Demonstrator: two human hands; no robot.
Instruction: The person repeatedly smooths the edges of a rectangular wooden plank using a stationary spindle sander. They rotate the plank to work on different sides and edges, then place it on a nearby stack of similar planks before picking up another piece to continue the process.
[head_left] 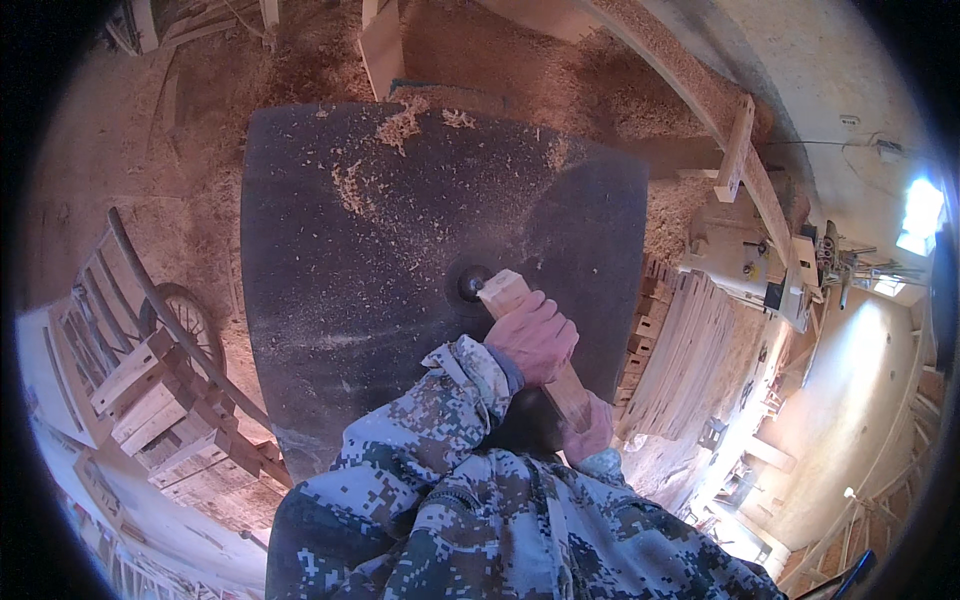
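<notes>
My left hand is wrapped round the upper part of a short squared piece of wood. Lower down, close to my body, my right hand grips the same piece near its other end. The wood lies at a slant over a dark, flat machine table. Its far end is right beside a dark round spindle that stands in an opening in the table; whether the two touch I cannot tell. My fingers hide the middle of the wood.
Shavings and sawdust are scattered over the table and the floor around it. Stacked wooden pieces stand close on the right. To the left is a cart with a spoked wheel, with cut wooden blocks beside it. A long beam curves across the upper right.
</notes>
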